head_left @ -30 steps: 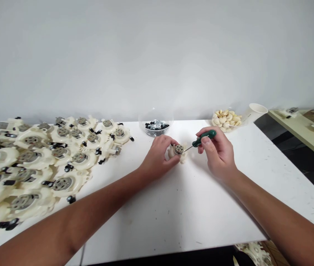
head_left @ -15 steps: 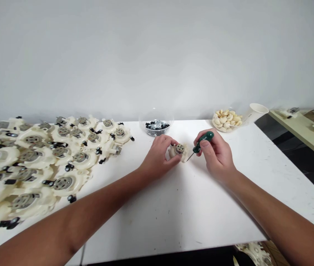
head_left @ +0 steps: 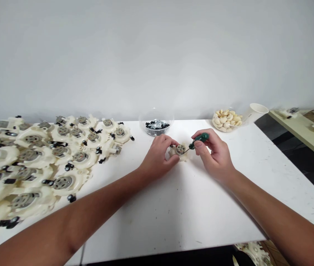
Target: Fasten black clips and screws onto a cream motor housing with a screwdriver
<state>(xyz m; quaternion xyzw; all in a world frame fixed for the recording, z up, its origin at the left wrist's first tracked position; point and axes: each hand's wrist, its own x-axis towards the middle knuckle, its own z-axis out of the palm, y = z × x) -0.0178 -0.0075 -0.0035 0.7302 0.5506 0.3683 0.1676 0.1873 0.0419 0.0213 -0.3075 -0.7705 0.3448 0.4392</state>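
A small cream plastic part with a round grey motor (head_left: pixel 181 149) lies on the white table (head_left: pixel 151 218). My left hand (head_left: pixel 161 155) grips it from the left between thumb and fingers. In my right hand (head_left: pixel 215 153) is a screwdriver with a dark green handle (head_left: pixel 202 137), held at a low slant. Its thin shaft points left, and the tip is at the motor's right edge; whether it touches is too small to tell.
Many cream motor assemblies (head_left: pixel 62 183) cover the table's left side. At the back stand a clear bowl of black and silvery pieces (head_left: pixel 157 125), a bowl of cream pieces (head_left: pixel 226 120) and a tilted white cup (head_left: pixel 258 109). A second table (head_left: pixel 306 129) is at right.
My right hand and the screwdriver have shifted slightly left, and the tool lies flatter. Its tip has moved up from the part's lower right to the motor's edge. The part has turned slightly.
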